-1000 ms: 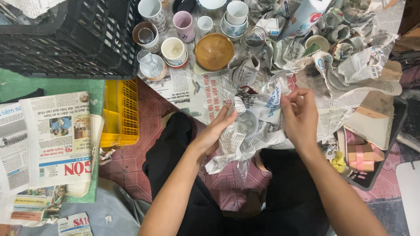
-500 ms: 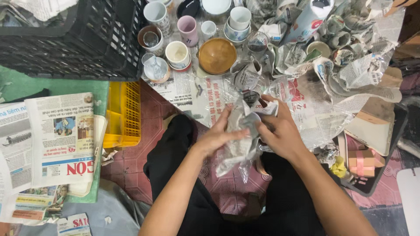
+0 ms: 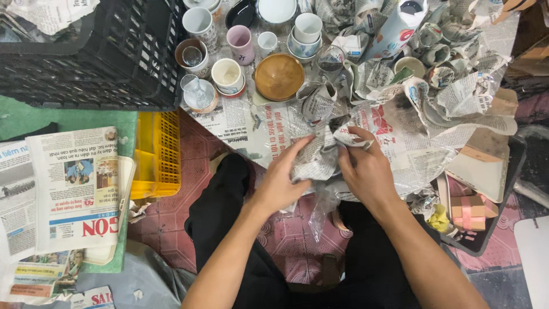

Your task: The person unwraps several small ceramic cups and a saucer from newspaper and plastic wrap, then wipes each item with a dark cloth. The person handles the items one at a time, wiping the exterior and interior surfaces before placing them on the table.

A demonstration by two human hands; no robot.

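Newspaper-strewn floor carries bare cups [image 3: 229, 74] along its far edge, while the left hand [image 3: 280, 180] and right hand [image 3: 366, 169] have fingers clamped on a half-wrapped newspaper bundle [image 3: 320, 157] near its middle.

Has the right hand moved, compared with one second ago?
Yes. The right hand has moved left, toward the left hand, and now presses the newspaper bundle, judged against the wooden bowl.
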